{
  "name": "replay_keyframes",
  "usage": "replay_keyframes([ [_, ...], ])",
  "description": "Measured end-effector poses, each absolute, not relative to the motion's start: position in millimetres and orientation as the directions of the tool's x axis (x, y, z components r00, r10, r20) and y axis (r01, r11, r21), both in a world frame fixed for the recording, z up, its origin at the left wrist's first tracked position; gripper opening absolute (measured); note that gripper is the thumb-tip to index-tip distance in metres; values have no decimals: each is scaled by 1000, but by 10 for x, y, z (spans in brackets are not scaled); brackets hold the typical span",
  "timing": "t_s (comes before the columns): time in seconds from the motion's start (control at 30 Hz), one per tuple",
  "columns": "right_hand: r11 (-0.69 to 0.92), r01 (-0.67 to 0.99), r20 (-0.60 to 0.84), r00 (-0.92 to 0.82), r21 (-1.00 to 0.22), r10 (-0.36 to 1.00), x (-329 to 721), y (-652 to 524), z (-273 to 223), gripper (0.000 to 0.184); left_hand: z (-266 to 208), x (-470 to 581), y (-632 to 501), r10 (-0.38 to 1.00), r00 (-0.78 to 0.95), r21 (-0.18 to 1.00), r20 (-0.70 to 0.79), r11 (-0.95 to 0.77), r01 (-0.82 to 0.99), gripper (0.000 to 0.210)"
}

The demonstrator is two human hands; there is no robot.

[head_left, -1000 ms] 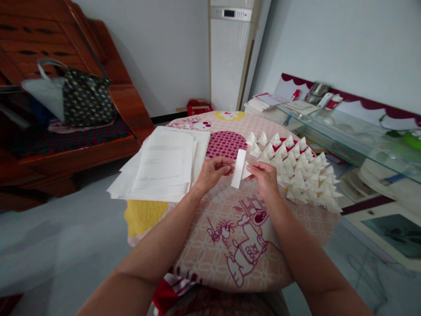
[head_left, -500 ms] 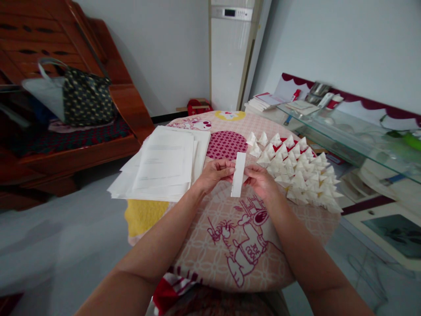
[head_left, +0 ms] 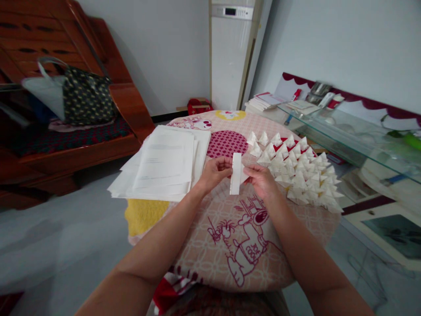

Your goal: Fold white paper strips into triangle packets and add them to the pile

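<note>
Between my hands, above the round table, is a piece of folded white paper (head_left: 236, 174). It shows as a narrow upright strip with a pointed flap on its right side. My left hand (head_left: 215, 174) is closed on the strip's left edge, thumb on top. With thumb and fingers my right hand (head_left: 260, 177) pinches the flap on the right. To the right stand several rows of pointed folded paper pieces (head_left: 297, 169). Left of my hands lies a loose stack of white paper sheets (head_left: 164, 160), the top ones faintly printed.
A patterned tablecloth (head_left: 210, 245) covers the table. On the right, a glass shelf (head_left: 345, 140) stands close to the table's edge, with a stack of papers (head_left: 263, 101) at its far end. A wooden bench (head_left: 126, 103) with a dotted bag (head_left: 87, 96) is at left.
The folded paper has shifted slightly left, and its pointed flap now shows on the right. My right fingers have moved a little along with it; the stack and the pointed pieces stay put.
</note>
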State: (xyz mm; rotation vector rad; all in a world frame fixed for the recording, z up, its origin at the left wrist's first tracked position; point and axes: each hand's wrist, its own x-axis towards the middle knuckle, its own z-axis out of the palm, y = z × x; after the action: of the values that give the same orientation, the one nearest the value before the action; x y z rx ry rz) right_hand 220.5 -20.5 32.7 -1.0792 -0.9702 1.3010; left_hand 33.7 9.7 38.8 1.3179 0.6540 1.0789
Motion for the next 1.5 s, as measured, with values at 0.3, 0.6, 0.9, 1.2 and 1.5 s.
replay_keyframes([
  [0.3, 395, 265, 445, 164, -880, 881, 2121, -286, 384, 16, 400, 308, 131, 918, 148, 929, 369, -361, -81, 25],
  [0.6, 579, 525, 703, 52, -623, 709, 2129, -342, 423, 20, 445, 267, 123, 890, 307, 917, 338, -238, -319, 29],
  [0.9, 627, 506, 681, -102, -592, 725, 2106, -367, 458, 21, 470, 242, 108, 844, 394, 911, 364, -236, -337, 35],
  [1.2, 426, 187, 414, -99, -885, 905, 2220, -342, 497, 37, 475, 188, 105, 756, 521, 916, 396, -362, -172, 28],
  [1.5, 303, 115, 279, -185, -946, 942, 2279, -335, 505, 21, 510, 164, 90, 723, 568, 886, 395, -464, -25, 21],
])
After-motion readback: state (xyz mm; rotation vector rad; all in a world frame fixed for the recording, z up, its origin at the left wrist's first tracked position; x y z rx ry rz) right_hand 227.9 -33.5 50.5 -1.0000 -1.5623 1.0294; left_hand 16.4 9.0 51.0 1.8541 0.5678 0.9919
